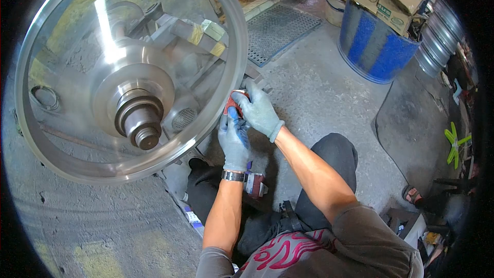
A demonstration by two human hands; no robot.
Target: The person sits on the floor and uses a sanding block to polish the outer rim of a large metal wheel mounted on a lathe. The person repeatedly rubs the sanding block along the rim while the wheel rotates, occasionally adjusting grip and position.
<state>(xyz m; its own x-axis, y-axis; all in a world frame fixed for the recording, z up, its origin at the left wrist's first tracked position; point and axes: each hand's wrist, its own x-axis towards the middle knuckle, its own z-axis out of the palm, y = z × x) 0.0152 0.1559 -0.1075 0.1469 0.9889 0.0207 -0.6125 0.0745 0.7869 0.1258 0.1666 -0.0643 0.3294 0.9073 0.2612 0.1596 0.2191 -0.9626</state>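
Observation:
A large shiny metal ring [226, 92] spins in a blur around a steel hub [140, 118]. Both my hands wear grey gloves and press a small red pad [232, 104] against the ring's lower right rim. My right hand [260, 110] holds the pad from above. From below, my left hand [234, 139] grips it too, a watch on its wrist. I sit low, with dark trousers under my forearms.
A red and grey tool [255, 184] lies on my lap. A blue drum [375, 44] with cardboard boxes stands at the back right, a metal floor grate [280, 31] behind the ring. A green fan blade [455, 143] and another person's sandalled foot [411, 194] are at the right.

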